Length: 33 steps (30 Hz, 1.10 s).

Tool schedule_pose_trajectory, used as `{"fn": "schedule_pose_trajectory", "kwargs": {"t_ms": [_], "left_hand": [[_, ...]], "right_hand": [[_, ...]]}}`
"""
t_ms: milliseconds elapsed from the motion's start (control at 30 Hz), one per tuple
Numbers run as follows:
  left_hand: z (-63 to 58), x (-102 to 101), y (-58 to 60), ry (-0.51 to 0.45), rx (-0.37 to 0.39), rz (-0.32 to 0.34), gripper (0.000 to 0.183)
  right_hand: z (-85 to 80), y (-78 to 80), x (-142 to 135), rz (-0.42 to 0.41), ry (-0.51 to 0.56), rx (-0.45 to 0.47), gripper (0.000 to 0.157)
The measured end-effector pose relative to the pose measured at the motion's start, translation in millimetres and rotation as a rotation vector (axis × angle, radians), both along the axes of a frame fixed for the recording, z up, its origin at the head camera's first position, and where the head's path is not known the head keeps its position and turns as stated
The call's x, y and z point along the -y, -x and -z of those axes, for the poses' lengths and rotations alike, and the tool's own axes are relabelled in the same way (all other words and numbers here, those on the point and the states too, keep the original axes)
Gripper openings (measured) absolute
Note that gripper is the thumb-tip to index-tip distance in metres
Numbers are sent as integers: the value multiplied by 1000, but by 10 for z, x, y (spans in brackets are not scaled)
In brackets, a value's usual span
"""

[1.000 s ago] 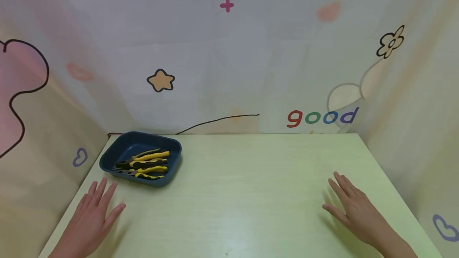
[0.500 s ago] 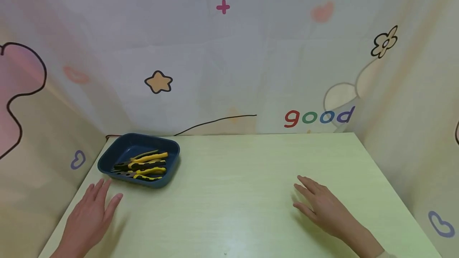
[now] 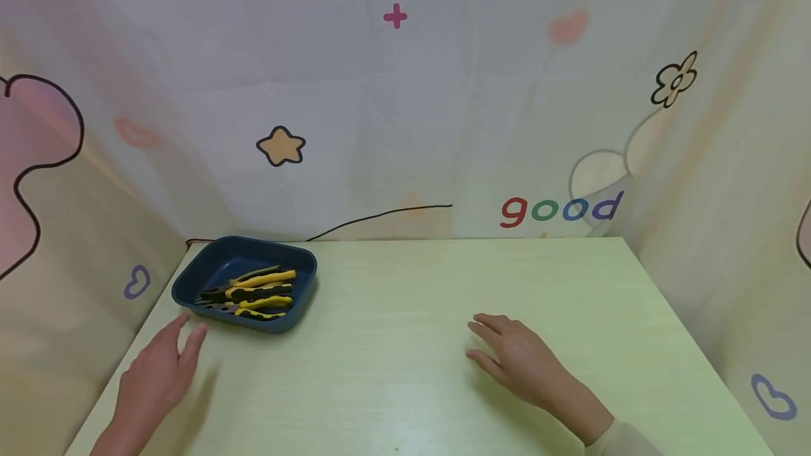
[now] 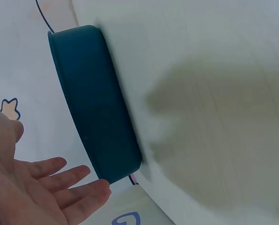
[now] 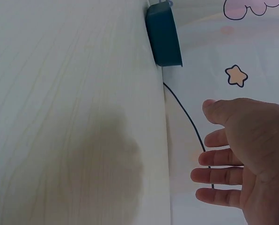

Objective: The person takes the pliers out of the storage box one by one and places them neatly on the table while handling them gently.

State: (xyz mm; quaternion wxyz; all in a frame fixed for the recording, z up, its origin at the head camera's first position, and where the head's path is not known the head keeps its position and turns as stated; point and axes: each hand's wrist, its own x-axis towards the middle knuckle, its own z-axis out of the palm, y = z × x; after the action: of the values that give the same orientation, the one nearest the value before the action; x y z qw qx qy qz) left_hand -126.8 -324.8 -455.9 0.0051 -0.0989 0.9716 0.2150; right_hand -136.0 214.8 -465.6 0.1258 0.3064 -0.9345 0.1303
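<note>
A dark blue plastic tray (image 3: 303,294) stands at the back left of the table, holding several pliers (image 3: 260,293) with yellow and black handles. My left hand (image 3: 155,375) is just in front of the tray's near left corner, fingers extended and thumb apart, with nothing in it. In the left wrist view its fingertips overlap the lower end of the tray (image 4: 90,103). Over the right middle of the table hovers my right hand (image 3: 522,364), its fingers loosely extended toward the left and holding nothing. The right wrist view shows the same tray (image 5: 163,35) far off beyond that hand.
The pale wooden table (image 3: 393,343) has a straight back edge. A printed curtain (image 3: 405,104) hangs behind it and along both sides, close to the tray's back left corner. Each hand casts a shadow on the tabletop.
My right hand has moved left, from the right side toward the middle of the table. The left hand has turned slightly near the tray's front corner. Tray and pliers have stayed put.
</note>
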Motion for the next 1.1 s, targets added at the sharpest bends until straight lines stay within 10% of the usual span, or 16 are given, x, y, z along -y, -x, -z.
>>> {"fn": "schedule_pose_trajectory", "kwargs": {"t_ms": [767,1100], "left_hand": [[66,-1,183,-241,-8,-140,68],[70,15,302,-585,14,-244,59]], "right_hand": [[-109,204,980,11,156,80,24],[-147,332,1290,24,201,212,23]]}}
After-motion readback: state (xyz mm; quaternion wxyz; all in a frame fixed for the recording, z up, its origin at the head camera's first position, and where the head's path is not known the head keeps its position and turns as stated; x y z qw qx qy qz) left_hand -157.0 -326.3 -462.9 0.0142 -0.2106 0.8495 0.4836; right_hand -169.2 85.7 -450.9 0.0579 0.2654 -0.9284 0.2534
